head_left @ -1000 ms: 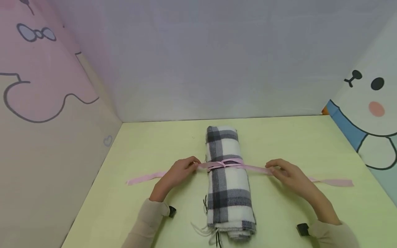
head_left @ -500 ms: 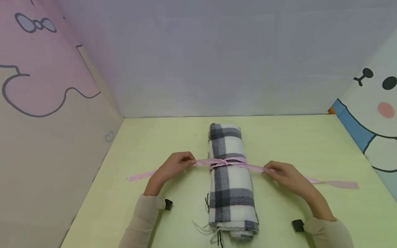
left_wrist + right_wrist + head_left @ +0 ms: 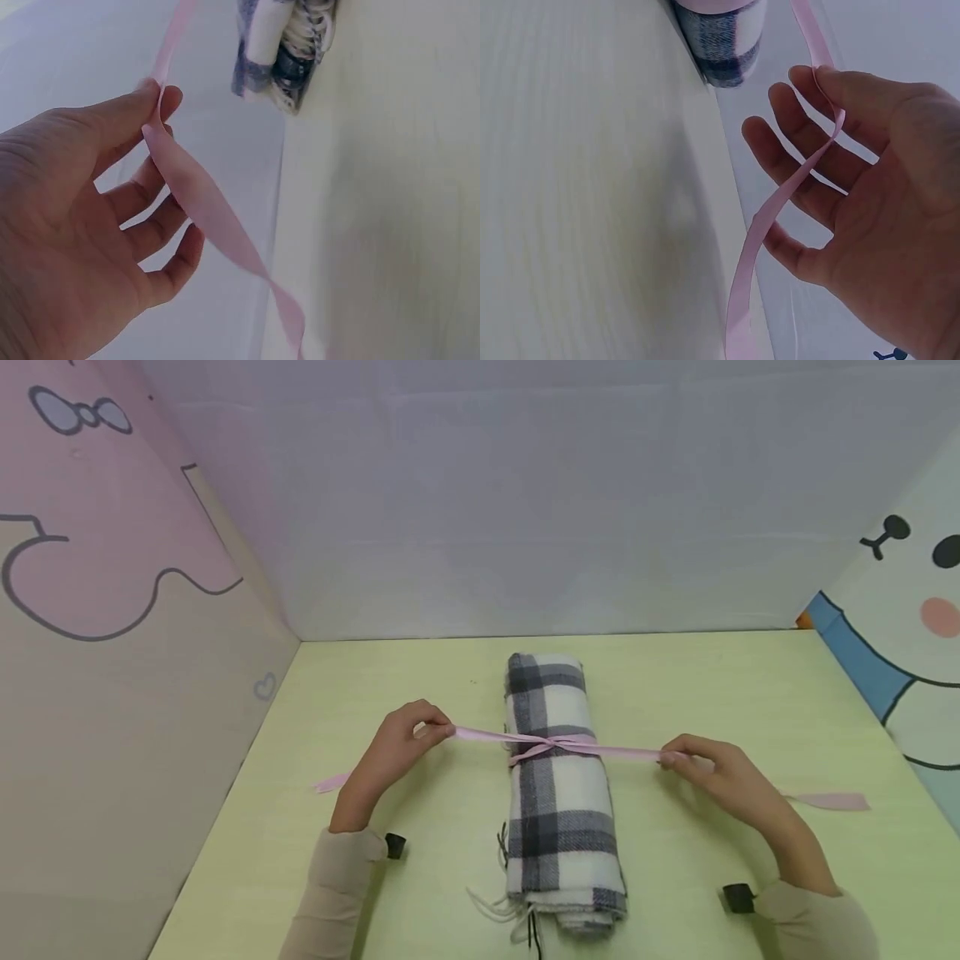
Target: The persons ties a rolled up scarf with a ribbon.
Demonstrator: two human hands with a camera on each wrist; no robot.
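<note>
Pink satin ribbon (image 3: 558,745) crosses the rolled grey-and-white plaid scarf (image 3: 561,793) lying mid-table on the pale green tabletop (image 3: 697,693); no writing shows. The left hand (image 3: 393,752) and right hand (image 3: 723,777) each pinch a ribbon end between thumb and forefinger, other fingers loosely spread, ribbon taut on either side.

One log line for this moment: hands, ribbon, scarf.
left hand: pinches ribbon | right hand: pinches ribbon | ribbon: knotted around rolled plaid scarf, taut | scarf: on table

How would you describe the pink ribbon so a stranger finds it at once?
On the yellow-green table lies a rolled plaid scarf. Across its middle runs the pink ribbon, knotted on top, each end pinched by one hand. It is the only pink strip there.
</note>
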